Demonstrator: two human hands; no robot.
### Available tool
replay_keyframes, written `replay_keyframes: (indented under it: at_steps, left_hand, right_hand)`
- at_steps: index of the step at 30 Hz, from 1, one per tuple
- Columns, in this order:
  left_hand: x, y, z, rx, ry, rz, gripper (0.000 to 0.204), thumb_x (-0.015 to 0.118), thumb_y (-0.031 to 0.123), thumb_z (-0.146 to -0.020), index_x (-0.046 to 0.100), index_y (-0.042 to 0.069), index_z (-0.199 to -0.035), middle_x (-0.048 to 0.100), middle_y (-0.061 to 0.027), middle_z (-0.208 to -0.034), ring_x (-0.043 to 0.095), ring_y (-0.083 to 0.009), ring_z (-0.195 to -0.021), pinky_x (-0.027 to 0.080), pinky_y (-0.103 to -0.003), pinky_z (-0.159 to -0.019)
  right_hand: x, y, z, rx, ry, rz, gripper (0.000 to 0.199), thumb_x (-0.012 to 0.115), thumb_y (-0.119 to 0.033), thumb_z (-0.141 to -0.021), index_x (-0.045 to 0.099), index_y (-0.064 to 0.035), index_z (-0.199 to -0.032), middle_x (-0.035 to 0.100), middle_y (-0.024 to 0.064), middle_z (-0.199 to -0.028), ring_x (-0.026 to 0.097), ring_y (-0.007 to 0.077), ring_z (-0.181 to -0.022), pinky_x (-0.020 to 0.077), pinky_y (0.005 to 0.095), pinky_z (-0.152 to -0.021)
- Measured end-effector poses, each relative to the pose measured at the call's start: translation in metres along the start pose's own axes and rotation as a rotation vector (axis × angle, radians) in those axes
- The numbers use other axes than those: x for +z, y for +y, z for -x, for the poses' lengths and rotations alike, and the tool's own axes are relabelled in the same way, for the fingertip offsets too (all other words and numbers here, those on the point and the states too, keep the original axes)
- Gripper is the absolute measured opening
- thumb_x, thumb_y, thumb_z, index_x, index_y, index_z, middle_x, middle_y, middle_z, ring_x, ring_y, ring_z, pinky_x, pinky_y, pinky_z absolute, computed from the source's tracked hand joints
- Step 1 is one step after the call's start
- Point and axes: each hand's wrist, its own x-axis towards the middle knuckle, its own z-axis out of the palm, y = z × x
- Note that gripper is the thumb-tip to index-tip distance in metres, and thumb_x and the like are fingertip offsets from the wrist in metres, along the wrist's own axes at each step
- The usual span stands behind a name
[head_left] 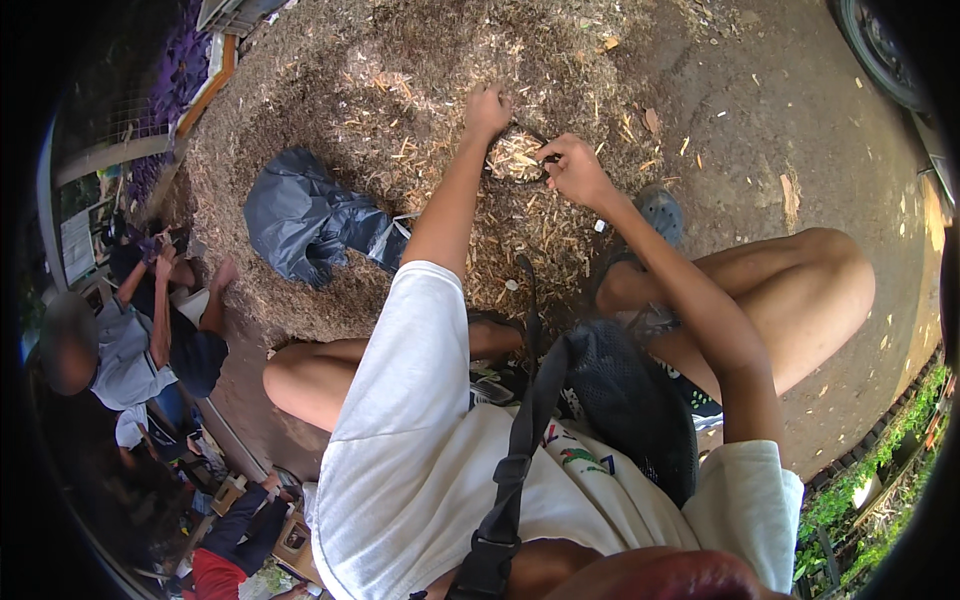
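Two hands on one dark-rimmed container [530,130], which is full of wood chips [515,157] and sits on the ground [720,130] between them. Left hand [488,112] is at the far edge, right hand [576,172] is curled at the right edge, can't tell how closed either is. Dark plastic bag [300,215] lies over to the left.

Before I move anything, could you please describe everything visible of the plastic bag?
The plastic bag is dark, bluish to black, thin-looking, slightly shiny and creased. It lies on the brown litter, left of the person's left forearm. Its left end bulges; the rest narrows toward the arm, where a pale strip, perhaps a tie, crosses it. Its contents are hidden, and whether it touches the arm is unclear.
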Motion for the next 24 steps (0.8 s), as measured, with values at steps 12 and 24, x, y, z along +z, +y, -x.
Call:
replay_keyframes:
  at_steps: [12, 24]
  left_hand:
    - [-0.106, 0.003, 0.066, -0.397, -0.075, 0.863, 0.033, 0.067, 0.013, -0.086, 0.061, 0.006, -0.117, 0.062, -0.0103, -0.106, 0.058, -0.02, -0.099, 0.045, -0.035, -0.09]
    - [-0.11, 0.074, 0.144, 0.144, -0.093, 0.395, 0.044, 0.066, 0.019, -0.084, 0.056, 0.009, -0.126, 0.054, -0.0189, -0.128, 0.051, -0.0347, -0.12, 0.041, -0.046, -0.102]
  right_hand:
    - [-0.005, -0.017, 0.0, 0.032, -0.015, 0.067, 0.02, 0.054, 0.004, -0.083, 0.066, 0.0012, -0.1, 0.054, 0.0195, -0.107, 0.066, 0.026, -0.079, 0.0546, 0.0376, -0.068]
    - [0.003, -0.013, -0.013, -0.089, 0.105, 0.281, 0.03, 0.056, 0.002, -0.084, 0.061, 0.0033, -0.114, 0.057, 0.0197, -0.106, 0.066, 0.024, -0.075, 0.0535, 0.0347, -0.068]
